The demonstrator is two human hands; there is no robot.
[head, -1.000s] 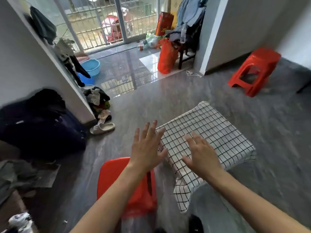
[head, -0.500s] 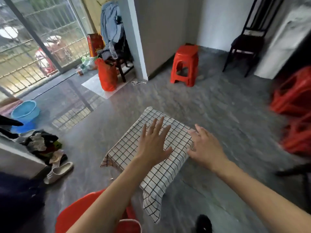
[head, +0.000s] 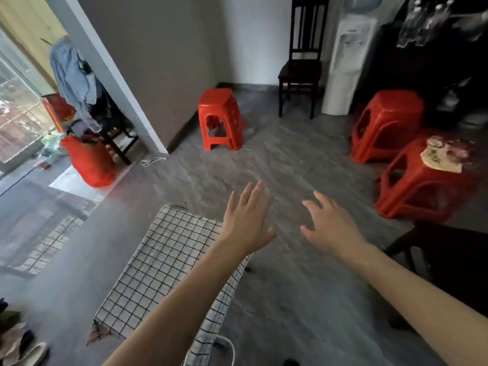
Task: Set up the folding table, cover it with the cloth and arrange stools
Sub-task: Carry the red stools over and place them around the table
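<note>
Left hand [head: 248,223] spread, empty, at centre frame over cloth [head: 169,262] edge. Right hand [head: 330,228] spread, empty, over floor [head: 290,167]. Cloth-covered surface at lower left, long axis running from bottom edge toward centre; near end hidden by left forearm. Stools: one [head: 220,118] upper centre, two at right [head: 386,125] [head: 420,180], blurred.

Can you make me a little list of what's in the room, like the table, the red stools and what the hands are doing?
table: covered with checked cloth
left hand: open, holds nothing
right hand: open, holds nothing
red stools: one by the wall; two on the right, the far one and the near one
on near stool: a bag
dark chair: against back wall
</note>
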